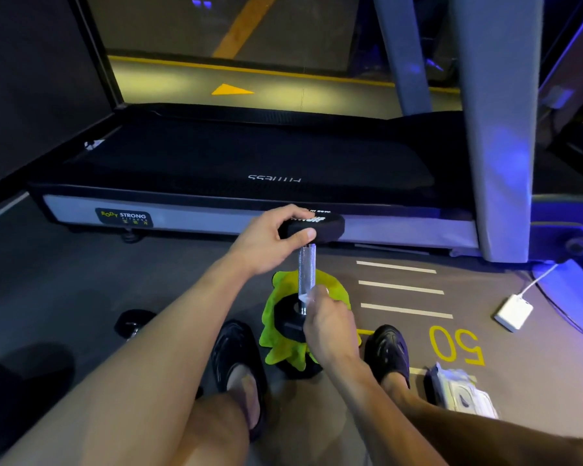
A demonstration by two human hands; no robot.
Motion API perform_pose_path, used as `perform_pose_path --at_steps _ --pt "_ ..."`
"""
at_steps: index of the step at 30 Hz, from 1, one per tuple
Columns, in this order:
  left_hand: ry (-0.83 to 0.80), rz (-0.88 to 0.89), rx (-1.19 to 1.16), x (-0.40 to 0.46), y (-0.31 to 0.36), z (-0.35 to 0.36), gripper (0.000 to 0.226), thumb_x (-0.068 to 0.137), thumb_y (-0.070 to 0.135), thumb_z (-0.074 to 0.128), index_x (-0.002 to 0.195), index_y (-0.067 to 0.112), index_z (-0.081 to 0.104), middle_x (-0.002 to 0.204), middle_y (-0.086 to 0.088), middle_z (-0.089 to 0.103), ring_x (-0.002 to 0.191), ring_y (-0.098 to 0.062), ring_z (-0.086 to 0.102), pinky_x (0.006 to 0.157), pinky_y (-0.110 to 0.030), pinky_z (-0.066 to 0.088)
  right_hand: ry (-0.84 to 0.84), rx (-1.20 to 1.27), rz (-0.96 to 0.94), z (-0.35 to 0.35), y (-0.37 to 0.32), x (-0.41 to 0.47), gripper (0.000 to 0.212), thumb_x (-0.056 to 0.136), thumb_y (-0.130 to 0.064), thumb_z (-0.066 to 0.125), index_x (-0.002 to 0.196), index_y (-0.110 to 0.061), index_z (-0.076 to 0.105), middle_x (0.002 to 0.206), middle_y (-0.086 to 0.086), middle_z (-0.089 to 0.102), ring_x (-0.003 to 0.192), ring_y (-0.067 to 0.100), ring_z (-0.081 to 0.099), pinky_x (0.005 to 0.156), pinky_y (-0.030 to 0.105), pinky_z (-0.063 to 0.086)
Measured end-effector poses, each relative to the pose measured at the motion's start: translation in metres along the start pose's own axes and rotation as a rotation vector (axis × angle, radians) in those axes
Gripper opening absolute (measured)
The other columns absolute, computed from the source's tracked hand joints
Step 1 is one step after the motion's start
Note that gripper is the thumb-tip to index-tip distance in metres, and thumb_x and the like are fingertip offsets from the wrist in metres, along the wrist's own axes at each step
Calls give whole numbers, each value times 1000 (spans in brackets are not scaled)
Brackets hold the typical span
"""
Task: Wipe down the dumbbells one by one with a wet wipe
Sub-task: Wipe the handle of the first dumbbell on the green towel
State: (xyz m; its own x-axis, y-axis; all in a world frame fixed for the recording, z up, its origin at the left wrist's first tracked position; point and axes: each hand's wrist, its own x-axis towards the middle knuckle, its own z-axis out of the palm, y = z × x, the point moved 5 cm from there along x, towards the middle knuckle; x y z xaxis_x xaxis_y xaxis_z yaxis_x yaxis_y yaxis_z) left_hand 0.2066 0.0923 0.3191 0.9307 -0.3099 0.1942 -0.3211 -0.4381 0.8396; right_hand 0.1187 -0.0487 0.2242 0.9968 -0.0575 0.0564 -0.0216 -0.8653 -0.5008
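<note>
A black dumbbell (306,264) with a knurled metal handle stands upright on a green cloth (285,351) on the floor, between my feet. My left hand (270,242) grips its top head from the left. My right hand (329,326) pinches a white wet wipe (306,295) against the lower end of the handle, just above the bottom head. A second black dumbbell (133,322) lies on the floor to the left, partly hidden behind my left forearm.
A treadmill (249,183) stretches across the floor just behind the upright dumbbell, with its grey post (495,129) at the right. A pack of wet wipes (461,391) lies by my right foot. A white charger (514,312) with a cable sits further right.
</note>
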Motion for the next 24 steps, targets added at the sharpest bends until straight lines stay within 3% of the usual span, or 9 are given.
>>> perform_pose_path --at_steps 4,7,9,12,13,15,17,22,24 --pt "-3 -5 52 -2 5 0 28 95 43 71 122 37 68 133 26 64 93 16 59 85 -22 45 14 56 14 6 6 -3 23 107 -22 34 126 -16 46 98 20 71 100 44 59 75 45 43" --pt "9 4 63 -4 6 0 29 93 44 73 121 39 69 131 27 66 105 11 61 89 -23 46 -24 -57 -71 1 7 -13 29 103 -14 40 132 -12 45 104 13 71 102 42 63 67 39 36" --pt "17 7 69 -4 8 -1 29 92 45 74 120 39 70 130 27 66 101 14 60 91 -23 46 6 -149 -161 -7 -5 -29 30 91 -4 53 120 -10 52 95 9 71 88 38 68 60 35 34" --pt "24 -12 73 -4 7 -1 29 92 45 74 120 40 70 130 26 67 93 11 60 88 -24 46 17 -317 -164 -1 -19 -35 36 56 -6 80 87 -16 63 62 2 63 51 25 63 40 28 34" --pt "27 -13 74 -4 6 -1 29 92 45 75 120 41 70 130 26 67 99 6 62 92 -26 48 82 -341 -178 1 -25 -33 31 56 -9 78 82 -16 65 57 2 62 49 24 62 39 26 37" --pt "27 -3 80 -6 5 -2 31 90 47 75 120 41 70 132 25 66 115 1 62 104 -31 48 144 -370 -204 3 -39 -28 14 72 -16 54 78 -14 67 55 5 64 55 26 65 44 27 45" --pt "18 -1 76 -6 4 -1 34 88 50 74 120 42 70 132 25 66 125 1 59 111 -34 46 76 -401 -232 19 -49 -22 38 77 -20 32 77 -12 70 60 6 67 70 26 68 56 30 51" --pt "0 -6 59 -6 4 -2 40 83 57 70 120 42 69 133 27 65 124 1 60 107 -32 47 8 -353 -158 22 -34 -23 29 83 -20 38 83 -17 66 65 1 68 73 26 66 60 33 50" --pt "-11 -9 65 -5 4 -1 35 88 51 72 121 41 69 133 27 65 120 0 61 98 -31 49 96 -349 -175 6 -10 -32 22 79 -13 48 93 -18 66 67 1 65 74 28 65 65 35 51"
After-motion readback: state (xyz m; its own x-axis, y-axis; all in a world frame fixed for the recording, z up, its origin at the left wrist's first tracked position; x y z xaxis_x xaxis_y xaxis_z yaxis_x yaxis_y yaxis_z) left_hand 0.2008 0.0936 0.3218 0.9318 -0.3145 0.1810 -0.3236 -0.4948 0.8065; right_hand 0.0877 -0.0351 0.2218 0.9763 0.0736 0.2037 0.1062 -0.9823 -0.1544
